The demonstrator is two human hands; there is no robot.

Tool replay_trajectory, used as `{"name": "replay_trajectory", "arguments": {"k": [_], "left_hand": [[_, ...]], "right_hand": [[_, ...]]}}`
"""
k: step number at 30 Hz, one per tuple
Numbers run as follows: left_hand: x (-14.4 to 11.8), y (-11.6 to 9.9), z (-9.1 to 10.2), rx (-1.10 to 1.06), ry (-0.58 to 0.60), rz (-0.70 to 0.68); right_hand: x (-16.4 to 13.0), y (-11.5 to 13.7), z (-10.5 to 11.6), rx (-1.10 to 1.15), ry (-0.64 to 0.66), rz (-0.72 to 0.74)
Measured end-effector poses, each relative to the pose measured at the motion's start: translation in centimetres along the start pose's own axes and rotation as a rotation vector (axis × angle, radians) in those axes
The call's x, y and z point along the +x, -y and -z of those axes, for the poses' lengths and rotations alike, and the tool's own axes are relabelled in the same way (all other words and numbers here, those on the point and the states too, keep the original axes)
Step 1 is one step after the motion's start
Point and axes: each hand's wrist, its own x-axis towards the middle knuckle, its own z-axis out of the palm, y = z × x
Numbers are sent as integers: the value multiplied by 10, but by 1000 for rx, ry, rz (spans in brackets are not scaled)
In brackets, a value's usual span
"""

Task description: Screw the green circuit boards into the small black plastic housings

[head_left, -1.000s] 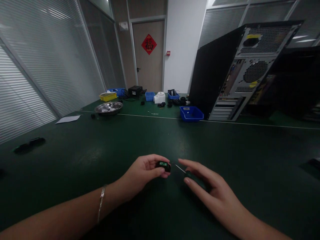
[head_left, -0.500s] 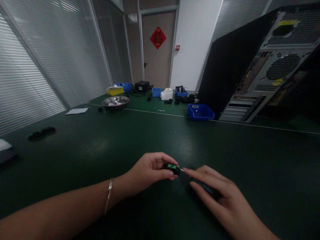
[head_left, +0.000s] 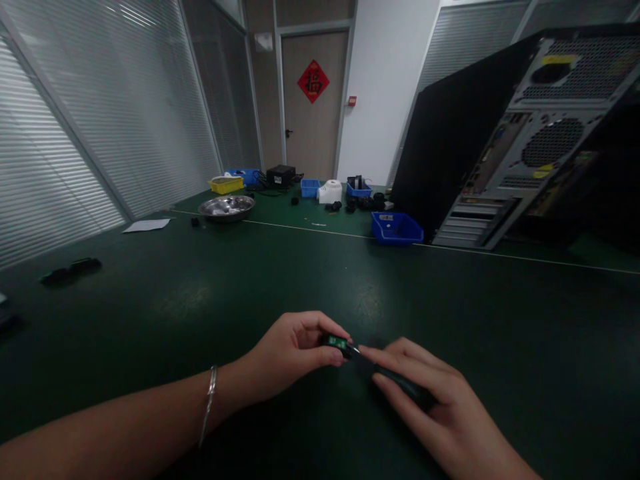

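At the far left of the dark green bench (head_left: 150, 313) lies a flat black part (head_left: 70, 271), with a white sheet of paper (head_left: 147, 225) and a steel bowl (head_left: 226, 207) farther back, then a yellow tray (head_left: 225, 185). Nearer the camera, the left hand (head_left: 290, 353), a bracelet (head_left: 209, 404) on its wrist, pinches a small black part with a green board (head_left: 336, 343) between thumb and fingertips, held just above the bench in front of the person. The right hand (head_left: 435, 407) is curled around a dark-handled screwdriver (head_left: 400, 387), forefinger laid along it, and the tip meets the small part. Behind them, well apart, a blue bin (head_left: 397, 229) sits beside an open computer case (head_left: 500, 140) tilted at the right.
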Motion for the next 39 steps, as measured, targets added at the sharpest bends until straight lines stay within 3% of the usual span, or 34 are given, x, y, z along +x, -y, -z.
{"name": "replay_trajectory", "arguments": {"k": [39], "left_hand": [[-2,-7,-5,4,-23,-38]], "right_hand": [[0,4,-1,42,-39,44]]}}
